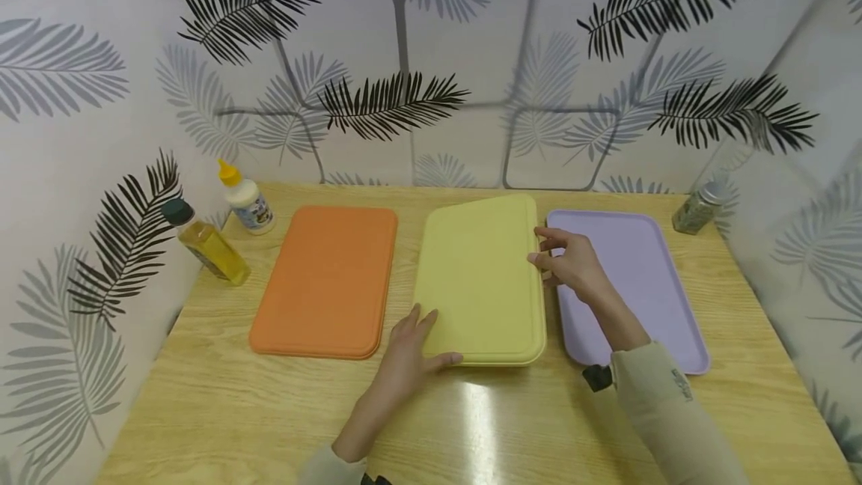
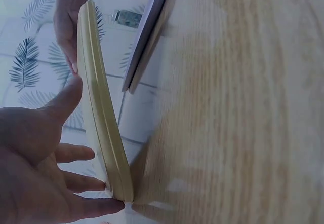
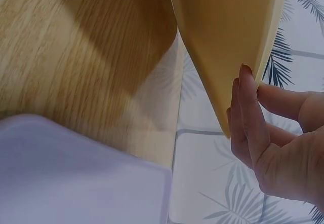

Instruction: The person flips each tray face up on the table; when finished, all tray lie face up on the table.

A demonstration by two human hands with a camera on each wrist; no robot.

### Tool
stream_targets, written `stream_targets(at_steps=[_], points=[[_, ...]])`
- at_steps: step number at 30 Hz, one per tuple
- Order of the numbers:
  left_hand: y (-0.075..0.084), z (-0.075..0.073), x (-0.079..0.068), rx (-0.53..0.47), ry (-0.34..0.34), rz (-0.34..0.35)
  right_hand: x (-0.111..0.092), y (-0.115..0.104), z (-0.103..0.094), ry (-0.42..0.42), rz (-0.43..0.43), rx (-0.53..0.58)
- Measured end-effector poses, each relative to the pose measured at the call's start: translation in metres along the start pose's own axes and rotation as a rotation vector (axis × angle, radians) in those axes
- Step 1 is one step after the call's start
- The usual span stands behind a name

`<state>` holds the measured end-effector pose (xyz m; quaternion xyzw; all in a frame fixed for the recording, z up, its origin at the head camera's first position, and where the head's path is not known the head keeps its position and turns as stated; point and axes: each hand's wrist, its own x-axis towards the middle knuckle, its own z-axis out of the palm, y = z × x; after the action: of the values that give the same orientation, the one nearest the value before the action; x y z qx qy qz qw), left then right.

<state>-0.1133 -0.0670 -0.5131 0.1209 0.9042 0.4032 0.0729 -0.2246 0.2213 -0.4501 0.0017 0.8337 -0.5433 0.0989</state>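
Note:
A yellow tray [image 1: 481,283] is at the middle of the table, tilted with its right side lifted. At its right edge, my right hand [image 1: 572,264] pinches the rim; the thumb is on one face and the fingers on the other, as the right wrist view shows beside the tray [image 3: 228,46]. My left hand [image 1: 407,350] is at the near left corner, fingers spread and fairly straight. In the left wrist view, the thumb and fingertips of the left hand [image 2: 45,158] touch or nearly touch the tray's layered edge [image 2: 101,107].
An orange tray [image 1: 330,283] lies to the left and a purple tray [image 1: 629,283] to the right, partly under my right forearm. At the back left stand a glue bottle [image 1: 249,204] and an oil bottle [image 1: 212,245]. A small jar [image 1: 697,208] is at the back right.

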Motion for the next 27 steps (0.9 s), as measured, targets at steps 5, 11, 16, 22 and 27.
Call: stream_targets(at_steps=[5,11,16,22,27], points=[[0.002,0.004,-0.006,0.083,-0.020,0.055,-0.002,-0.007,-0.002,-0.008,-0.009,-0.001],[0.010,0.002,-0.009,0.169,0.039,0.101,-0.003,-0.015,-0.005,-0.024,-0.018,-0.008],[0.015,0.002,-0.011,0.187,0.075,0.151,-0.006,-0.023,-0.008,-0.017,-0.015,0.009],[0.021,0.006,-0.014,0.183,0.080,0.171,-0.011,-0.040,-0.009,-0.024,-0.040,0.065],[0.027,0.006,-0.018,0.140,0.065,0.163,-0.013,-0.053,-0.010,-0.028,-0.036,0.113]])
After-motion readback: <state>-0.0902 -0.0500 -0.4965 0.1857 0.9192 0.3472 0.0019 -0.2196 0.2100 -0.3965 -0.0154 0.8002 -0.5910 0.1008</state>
